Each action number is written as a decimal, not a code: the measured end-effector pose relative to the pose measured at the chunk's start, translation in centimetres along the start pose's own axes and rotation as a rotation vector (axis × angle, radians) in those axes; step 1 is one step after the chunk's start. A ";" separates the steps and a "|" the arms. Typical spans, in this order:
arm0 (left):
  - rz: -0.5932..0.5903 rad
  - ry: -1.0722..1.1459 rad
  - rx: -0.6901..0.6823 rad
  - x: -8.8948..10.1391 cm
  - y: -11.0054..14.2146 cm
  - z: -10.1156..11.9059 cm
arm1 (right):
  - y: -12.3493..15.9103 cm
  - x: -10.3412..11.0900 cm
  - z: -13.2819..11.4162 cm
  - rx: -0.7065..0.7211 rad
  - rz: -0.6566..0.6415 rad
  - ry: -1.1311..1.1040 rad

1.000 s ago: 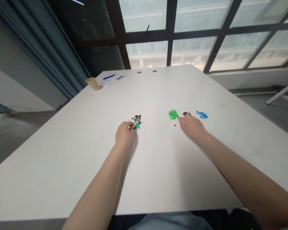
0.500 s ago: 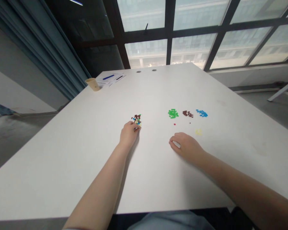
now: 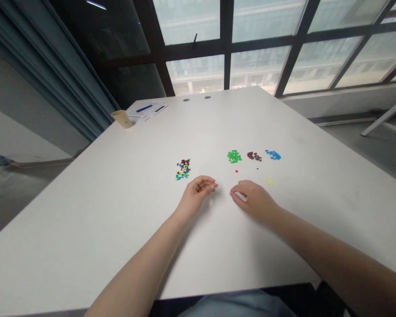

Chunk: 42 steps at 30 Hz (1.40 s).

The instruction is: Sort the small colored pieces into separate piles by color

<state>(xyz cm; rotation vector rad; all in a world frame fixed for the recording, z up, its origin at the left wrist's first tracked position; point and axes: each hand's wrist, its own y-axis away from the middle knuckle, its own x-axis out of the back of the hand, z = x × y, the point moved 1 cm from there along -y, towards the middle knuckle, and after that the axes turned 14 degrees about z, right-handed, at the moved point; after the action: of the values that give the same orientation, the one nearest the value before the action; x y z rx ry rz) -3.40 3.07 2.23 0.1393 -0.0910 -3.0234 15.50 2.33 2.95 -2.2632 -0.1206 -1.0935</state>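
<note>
A mixed heap of tiny coloured pieces [image 3: 182,170] lies on the white table [image 3: 119,211]. To its right sit sorted heaps: green [image 3: 234,156], brown [image 3: 254,156], blue [image 3: 273,154] and a faint yellow one [image 3: 269,180]. A single red piece [image 3: 236,171] lies below the green heap. My left hand [image 3: 197,195] hovers right of the mixed heap, its fingers curled in a pinch; what they hold is too small to see. My right hand [image 3: 254,199] rests close beside it, fingers curled, thumb and forefinger tips together.
A paper cup [image 3: 122,119] stands at the far left edge, beside papers with blue pens [image 3: 147,108]. Two round cable holes [image 3: 197,98] mark the table's far end. Windows and a dark curtain lie beyond.
My left hand left the mixed heap and moved right toward the middle. My right hand drew back from the green heap toward me, and the two hands now nearly meet.
</note>
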 end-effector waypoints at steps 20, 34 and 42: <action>-0.204 0.310 0.391 -2.3 2.7 -0.2 | 0.1 2.1 -1.8 0.223 0.312 -0.276; -0.154 0.156 0.368 -2.4 2.4 -1.3 | -0.6 2.8 -1.1 0.184 0.184 -0.105; -0.012 0.076 0.356 -1.6 1.5 -0.8 | -1.8 3.4 6.0 -0.204 -0.023 0.230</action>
<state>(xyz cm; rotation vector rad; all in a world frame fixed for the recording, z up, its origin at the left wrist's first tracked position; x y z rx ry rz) -1.62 1.77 1.69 0.2853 -0.6226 -2.9780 21.19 6.57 3.48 -2.2958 0.0615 -1.4259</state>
